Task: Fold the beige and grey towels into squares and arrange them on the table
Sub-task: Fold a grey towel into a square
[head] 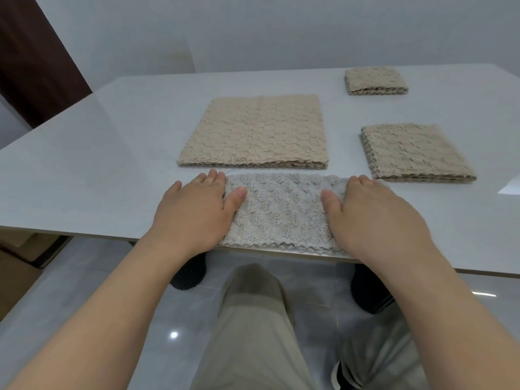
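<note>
One folded grey fluffy towel (284, 212) sits at the near edge of the white table (98, 164), left hand (194, 212) and right hand (371, 215) pressing flat, fingers spread, on its ends. Three beige towels beyond: one large (256, 133), two folded squares (413, 152) (375, 80).

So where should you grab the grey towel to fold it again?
Probably by its two short ends, where the left hand and right hand already rest. The grey towel lies flat as a wide strip along the table's near edge, so pinching one end from the side and carrying it over to the other should make a square.
</note>
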{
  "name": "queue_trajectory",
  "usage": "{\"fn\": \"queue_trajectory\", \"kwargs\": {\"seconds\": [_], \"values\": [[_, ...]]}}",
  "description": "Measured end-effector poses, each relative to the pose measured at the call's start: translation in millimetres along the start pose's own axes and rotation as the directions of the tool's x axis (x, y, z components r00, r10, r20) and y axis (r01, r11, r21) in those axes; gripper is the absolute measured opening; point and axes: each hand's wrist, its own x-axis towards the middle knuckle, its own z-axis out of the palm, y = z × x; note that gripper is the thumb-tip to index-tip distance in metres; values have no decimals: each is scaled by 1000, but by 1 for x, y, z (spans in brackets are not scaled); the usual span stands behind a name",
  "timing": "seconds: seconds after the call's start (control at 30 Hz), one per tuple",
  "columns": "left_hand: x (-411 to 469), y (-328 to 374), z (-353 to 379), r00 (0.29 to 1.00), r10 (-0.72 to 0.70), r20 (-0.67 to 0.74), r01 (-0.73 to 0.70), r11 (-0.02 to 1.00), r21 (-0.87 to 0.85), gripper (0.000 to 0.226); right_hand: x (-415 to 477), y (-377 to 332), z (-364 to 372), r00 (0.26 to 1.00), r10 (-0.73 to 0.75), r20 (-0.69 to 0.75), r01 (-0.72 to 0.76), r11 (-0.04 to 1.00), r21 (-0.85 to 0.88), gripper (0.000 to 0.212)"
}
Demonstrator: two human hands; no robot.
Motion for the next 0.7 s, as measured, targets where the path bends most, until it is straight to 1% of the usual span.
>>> {"fn": "queue_trajectory", "kwargs": {"seconds": [0.07, 0.13, 0.23, 0.27, 0.37, 0.4, 0.47, 0.5, 0.6, 0.7], "values": [[-1, 2, -5, 1000, -7, 2, 7, 1000, -18, 82, -1, -1, -2, 1000, -1, -6, 1, 1000, -3, 67], [1, 5, -13, 1000, -17, -14, 17, 1000, -3, 75, -1, 0, -5, 1000, -8, -18, 7, 999, -31, 57], [10, 1, -20, 991, -38, -127, 39, 999, 4, 63, 2, 2, -17, 998, -54, -19, 51, 989, -140, 16], [15, -3, -20, 985, -38, -167, 40, 999, 8, 56, 6, 2, -24, 999, -47, 8, 48, 985, -164, 11], [28, -12, -16, 960, 3, -281, 9, 999, 42, 24, 22, 3, -40, 997, -69, 37, 76, 971, -226, 22], [30, -11, -17, 956, 11, -293, 8, 998, 63, 20, 28, 4, -42, 996, -85, 37, 91, 967, -238, 27], [32, -8, -17, 956, 22, -292, 3, 996, 84, 19, 41, 8, -41, 989, -143, 41, 149, 955, -256, 33], [34, -8, -17, 956, 23, -292, -6, 998, 60, 19, 48, 10, -39, 984, -167, 52, 175, 949, -261, 34], [40, -14, -21, 966, -9, -259, -14, 996, -85, 22, 67, 15, -42, 977, -179, 119, 204, 946, -253, 24], [45, -20, -23, 981, 4, -196, -33, 989, -146, 20, 74, 19, -57, 953, -203, 224, 250, 945, -210, 14]]}}
